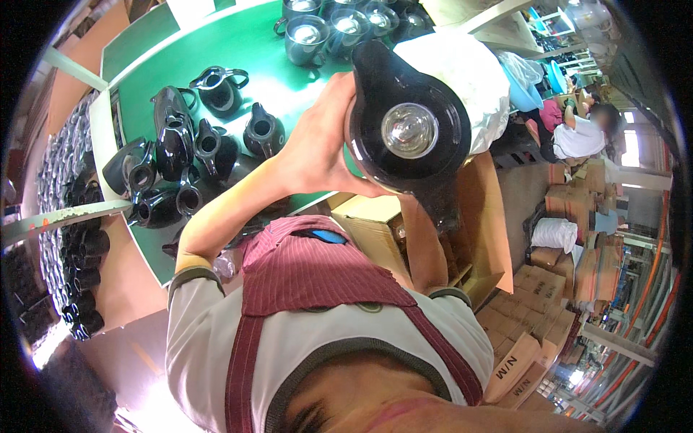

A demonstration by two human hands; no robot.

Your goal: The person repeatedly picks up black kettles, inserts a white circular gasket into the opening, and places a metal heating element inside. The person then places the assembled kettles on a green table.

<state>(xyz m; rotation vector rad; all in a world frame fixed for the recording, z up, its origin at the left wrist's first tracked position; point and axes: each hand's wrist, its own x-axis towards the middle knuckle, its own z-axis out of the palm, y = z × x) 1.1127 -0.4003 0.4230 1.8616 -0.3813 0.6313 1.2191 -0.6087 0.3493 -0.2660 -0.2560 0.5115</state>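
A glossy black vacuum jug [453, 115] is raised in front of my chest, its round opening facing up toward me. Clear glass, like a liner, shows in the opening [409, 130]. My left hand [332, 141] is closed round the jug's left side. My right forearm [426, 249] rises behind the jug's lower part, which hides my right hand and its fingers. Several empty-looking black jug shells [209, 144] stand and lie on the green tabletop [162, 76] to the left. Black jugs with shiny glass inside [307, 40] stand grouped at the far edge.
An open cardboard box [487, 224] stands right of the table, close to my right arm. Beyond the held jug lies a white bag [462, 72], with a blue basin [521, 85] beside it. A co-worker [577, 137] sits at far right. Cartons [530, 296] are stacked lower right.
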